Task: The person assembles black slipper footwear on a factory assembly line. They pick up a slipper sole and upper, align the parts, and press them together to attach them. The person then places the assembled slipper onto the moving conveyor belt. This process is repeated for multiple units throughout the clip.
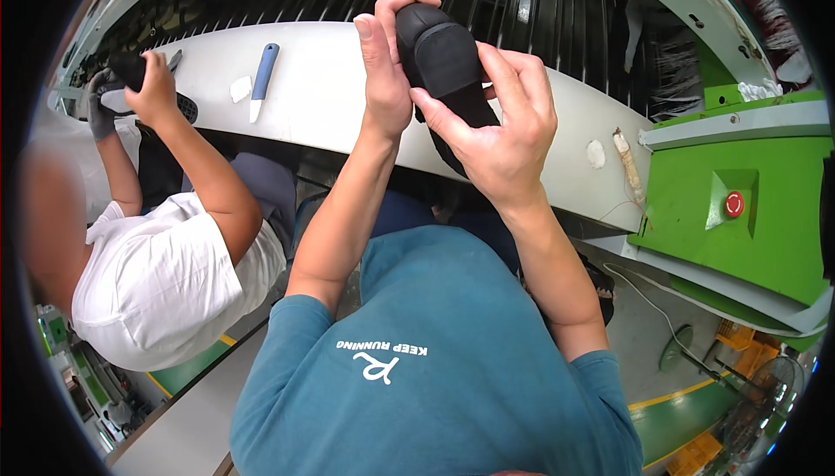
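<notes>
A black shoe [439, 50] is held up over the pale worktable [326, 63], its rounded toe pointing away from me. My left hand [385, 72] grips its left side, the fingers curled behind and over the toe, the thumb standing up apart from it. From the right, my right hand [509, 124] pinches the shoe, thumb on the near left part and fingers along the right edge. The shoe's underside and the fingertips behind it are hidden.
On the table lie a blue-handled knife [265, 76], a white scrap [241, 89], a white disc [596, 154] and a wrapped stick [628, 163]. Dark rods [557, 15] run behind. A green machine [774, 189] stands right; a co-worker [165, 276] at left holds a dark shoe.
</notes>
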Action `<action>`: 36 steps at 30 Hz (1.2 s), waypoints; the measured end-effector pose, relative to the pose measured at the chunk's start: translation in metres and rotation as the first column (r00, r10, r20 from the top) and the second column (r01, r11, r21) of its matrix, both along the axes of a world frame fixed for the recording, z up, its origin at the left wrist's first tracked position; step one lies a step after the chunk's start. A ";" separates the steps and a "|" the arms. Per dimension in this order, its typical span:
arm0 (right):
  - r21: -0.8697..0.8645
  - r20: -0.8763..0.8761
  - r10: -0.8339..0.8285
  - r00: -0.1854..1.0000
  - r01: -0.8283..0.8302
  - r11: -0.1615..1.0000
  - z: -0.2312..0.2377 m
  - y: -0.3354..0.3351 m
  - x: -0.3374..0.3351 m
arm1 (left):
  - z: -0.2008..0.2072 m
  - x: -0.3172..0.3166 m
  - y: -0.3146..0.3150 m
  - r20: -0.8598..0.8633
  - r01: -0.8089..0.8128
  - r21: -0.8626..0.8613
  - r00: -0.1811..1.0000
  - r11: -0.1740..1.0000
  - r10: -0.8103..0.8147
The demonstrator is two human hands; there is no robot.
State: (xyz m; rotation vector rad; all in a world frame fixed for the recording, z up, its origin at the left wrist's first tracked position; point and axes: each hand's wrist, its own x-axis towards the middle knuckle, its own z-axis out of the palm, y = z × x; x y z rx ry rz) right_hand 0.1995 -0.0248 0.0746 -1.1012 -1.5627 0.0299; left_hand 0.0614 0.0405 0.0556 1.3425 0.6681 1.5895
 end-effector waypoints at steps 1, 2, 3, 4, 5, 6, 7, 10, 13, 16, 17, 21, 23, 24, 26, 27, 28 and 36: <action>0.003 -0.017 -0.005 1.000 0.005 1.000 0.000 0.001 -0.001 | 0.000 0.000 0.000 0.001 0.004 -0.003 1.000 1.000 -0.004; 0.002 -0.015 -0.004 1.000 0.004 1.000 -0.001 0.001 -0.001 | 0.000 0.000 0.000 0.003 0.008 -0.006 1.000 1.000 -0.008; 0.003 -0.013 -0.003 1.000 0.003 1.000 -0.001 0.002 -0.001 | 0.001 -0.001 0.000 -0.007 0.010 -0.004 1.000 1.000 -0.010; 0.004 -0.011 -0.002 1.000 0.002 1.000 -0.001 0.002 -0.001 | 0.001 -0.001 0.000 -0.016 0.012 -0.002 1.000 1.000 -0.012; 0.001 -0.009 -0.003 1.000 0.003 1.000 -0.001 0.002 -0.001 | 0.002 -0.002 -0.001 -0.025 0.014 0.000 1.000 1.000 -0.014; 0.000 -0.007 -0.002 1.000 0.002 1.000 -0.001 0.002 -0.001 | 0.002 -0.002 -0.001 -0.027 0.009 0.004 1.000 1.000 -0.009; -0.001 -0.005 -0.001 1.000 0.001 1.000 -0.001 0.002 -0.001 | 0.002 -0.003 -0.001 -0.028 0.005 0.008 1.000 1.000 -0.004; -0.007 -0.008 0.004 1.000 -0.004 1.000 0.000 0.001 -0.001 | 0.002 -0.002 -0.001 -0.026 -0.017 0.013 1.000 1.000 0.017; -0.002 -0.012 0.012 1.000 -0.012 1.000 -0.001 0.002 -0.001 | 0.001 -0.002 -0.002 -0.036 -0.037 0.018 0.999 0.999 0.038; -0.002 -0.011 0.012 1.000 -0.012 1.000 0.000 0.000 -0.002 | 0.001 -0.009 -0.003 -0.051 0.009 0.033 0.999 0.999 -0.007; 0.005 -0.017 0.013 1.000 -0.013 1.000 0.000 0.000 -0.002 | 0.002 -0.012 -0.005 -0.056 0.035 0.039 0.998 0.999 -0.032; 0.010 -0.002 0.037 0.999 -0.037 0.999 0.000 -0.002 0.000 | 0.017 -0.017 -0.012 -0.202 0.011 0.051 0.979 0.999 -0.001; 0.014 0.001 0.048 0.999 -0.048 0.999 0.001 -0.002 0.001 | 0.015 -0.020 -0.009 -0.314 -0.050 0.105 0.946 0.993 0.081; 0.021 -0.006 0.048 0.999 -0.048 0.999 0.000 -0.002 0.001 | 0.017 -0.018 -0.010 -0.308 -0.064 0.111 0.946 0.992 0.095; 0.027 -0.009 0.046 0.999 -0.046 0.999 0.000 -0.002 0.001 | 0.021 -0.015 -0.012 -0.306 -0.075 0.117 0.946 0.990 0.108; 0.023 -0.005 0.048 0.999 -0.047 0.999 0.001 -0.002 0.001 | 0.023 -0.015 -0.013 -0.310 -0.076 0.117 0.944 0.990 0.109; 0.019 -0.001 0.048 0.999 -0.048 0.999 0.001 -0.003 0.001 | 0.023 -0.015 -0.014 -0.314 -0.077 0.116 0.943 0.990 0.110; 0.018 -0.020 0.048 0.999 -0.048 0.999 0.002 -0.005 0.000 | 0.029 -0.017 -0.016 -0.358 -0.129 0.177 0.915 0.976 0.186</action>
